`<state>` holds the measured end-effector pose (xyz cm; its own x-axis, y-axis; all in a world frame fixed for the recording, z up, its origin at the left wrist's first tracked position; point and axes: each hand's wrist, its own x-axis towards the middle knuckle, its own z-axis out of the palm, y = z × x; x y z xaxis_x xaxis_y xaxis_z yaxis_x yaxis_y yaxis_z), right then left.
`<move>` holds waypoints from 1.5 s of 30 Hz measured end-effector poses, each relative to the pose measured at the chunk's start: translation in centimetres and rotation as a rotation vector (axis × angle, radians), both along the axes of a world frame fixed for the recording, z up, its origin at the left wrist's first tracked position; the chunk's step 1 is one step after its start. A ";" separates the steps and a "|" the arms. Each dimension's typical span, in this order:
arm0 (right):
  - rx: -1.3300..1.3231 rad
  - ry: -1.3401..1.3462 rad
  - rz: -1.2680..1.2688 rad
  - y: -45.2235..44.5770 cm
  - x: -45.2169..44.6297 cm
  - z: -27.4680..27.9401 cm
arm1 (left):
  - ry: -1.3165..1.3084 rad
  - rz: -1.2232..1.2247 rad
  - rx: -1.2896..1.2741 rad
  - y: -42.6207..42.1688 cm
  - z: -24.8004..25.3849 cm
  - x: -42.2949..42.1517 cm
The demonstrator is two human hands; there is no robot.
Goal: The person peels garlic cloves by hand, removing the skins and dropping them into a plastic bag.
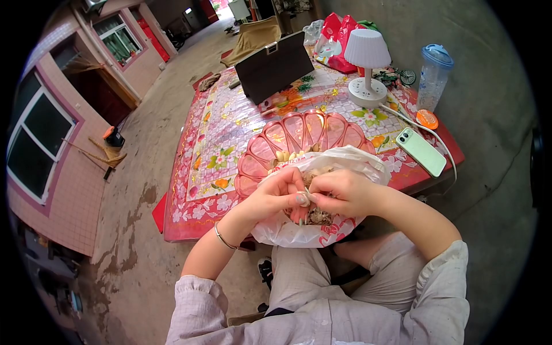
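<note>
Both hands meet over an open white plastic bag [359, 161] at the table's near edge. With fingers pinched, my left hand [280, 192] grips a small pale piece that looks like a garlic clove [307, 197]. My right hand [340, 191] pinches the same piece from the other side. Brownish, papery bits [319, 216] lie in the bag beneath my fingers. Just behind the bag is a pink translucent petal-shaped tray [310, 127]. Several pale cloves [286, 155] rest in its near part, partly hidden by the bag.
A flowered cloth covers the table [198, 172]. On it stand a dark tablet [275, 66], a white lamp [368, 52], a blue-lidded cup [435, 75] and red bags [339, 40]. A pale green phone [421, 151] lies by a white cable [443, 141] at the right edge.
</note>
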<state>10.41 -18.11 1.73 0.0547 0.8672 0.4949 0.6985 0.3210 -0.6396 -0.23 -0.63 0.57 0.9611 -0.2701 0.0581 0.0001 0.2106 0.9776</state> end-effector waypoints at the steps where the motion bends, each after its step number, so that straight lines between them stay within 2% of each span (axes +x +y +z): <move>1: 0.000 0.000 0.000 0.0 0.1 0.0 | 0.004 -0.002 -0.008 0.0 0.1 0.0; 13: -0.151 0.172 0.061 0.0 0.3 0.0 | -0.002 0.014 0.036 -0.2 0.5 -0.3; 15: -0.175 0.386 0.101 0.0 0.2 -0.2 | 0.001 -0.034 0.002 0.3 0.0 -0.1; 18: -0.151 0.498 0.046 0.1 0.0 -0.2 | 0.000 -0.051 -0.034 -0.1 0.1 -0.1; 22: -0.059 0.428 -0.051 0.3 0.6 -1.0 | -0.015 0.014 -0.028 -0.5 0.1 -0.2; 24: -0.018 0.259 -0.110 0.3 0.7 -0.9 | -0.012 0.019 -0.012 -0.6 0.2 -0.2; 28: 0.030 0.271 -0.140 0.4 0.4 -1.1 | -0.039 0.049 0.054 -0.7 0.2 -0.2; 30: 0.097 0.193 -0.201 0.3 0.3 -0.9 | -0.055 0.046 0.096 -0.3 0.0 -0.3; 34: 0.025 0.308 -0.278 0.0 0.3 -0.4 | -0.102 0.076 0.161 -0.1 0.0 -0.4; 37: 0.023 0.186 -0.355 0.1 0.2 -0.1 | -0.118 0.122 0.110 -0.5 0.3 -0.4; 39: -0.072 0.011 -0.375 0.4 0.4 -0.7 | -0.127 0.147 0.104 -0.4 -0.1 -0.3; 42: -0.120 0.099 -0.357 0.4 -0.2 -0.2 | -0.107 0.176 0.074 -0.2 -0.3 -0.1; 45: -0.062 0.056 -0.324 0.2 -0.6 0.1 | -0.063 0.192 0.042 0.1 -0.4 0.1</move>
<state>9.80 -17.86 1.86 0.3584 0.8285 0.4303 0.7210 0.0472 -0.6914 -0.10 -0.49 0.18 0.9901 -0.0853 0.1119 -0.0972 0.1600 0.9823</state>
